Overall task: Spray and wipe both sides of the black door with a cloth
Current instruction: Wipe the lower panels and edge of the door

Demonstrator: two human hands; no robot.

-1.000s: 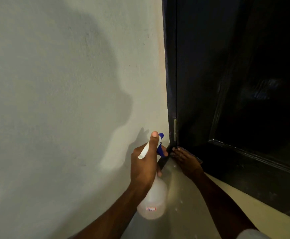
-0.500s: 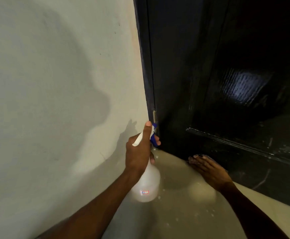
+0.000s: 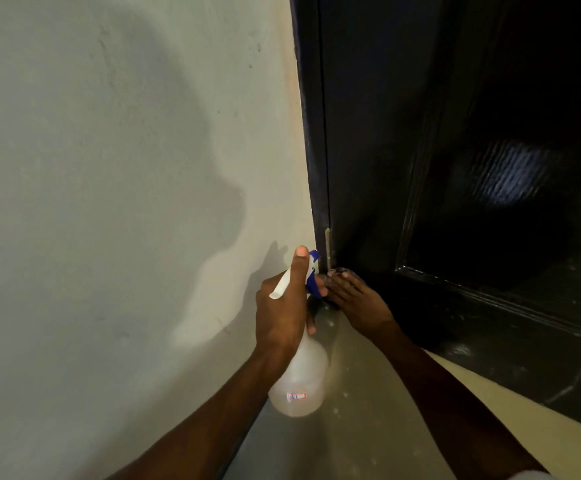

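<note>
Head view: the black door [image 3: 420, 133] fills the right part of the frame, hinged against a pale wall [image 3: 109, 168]. All positions below are given relative to the door.

The left hand [image 3: 282, 313] is just left of the door's hinge edge, near its bottom corner. Its fingers are curled around the neck of a spray bottle [image 3: 299, 382], with the thumb extended up along the white and blue spray head. The bottle body hangs below the hand, translucent, with 1 small label near its base.

The right hand [image 3: 355, 299] is at the door's bottom corner, fingers stretched out flat and pressing a cloth [image 3: 339, 271] against the lower rail beside the hinge [image 3: 327, 247]. Only a small dark edge of the cloth shows past the fingertips. The 2 hands are nearly touching.

Below the door, the floor [image 3: 368, 427] carries scattered pale droplets. Streaks and wet marks show on the door's lower rail.
</note>
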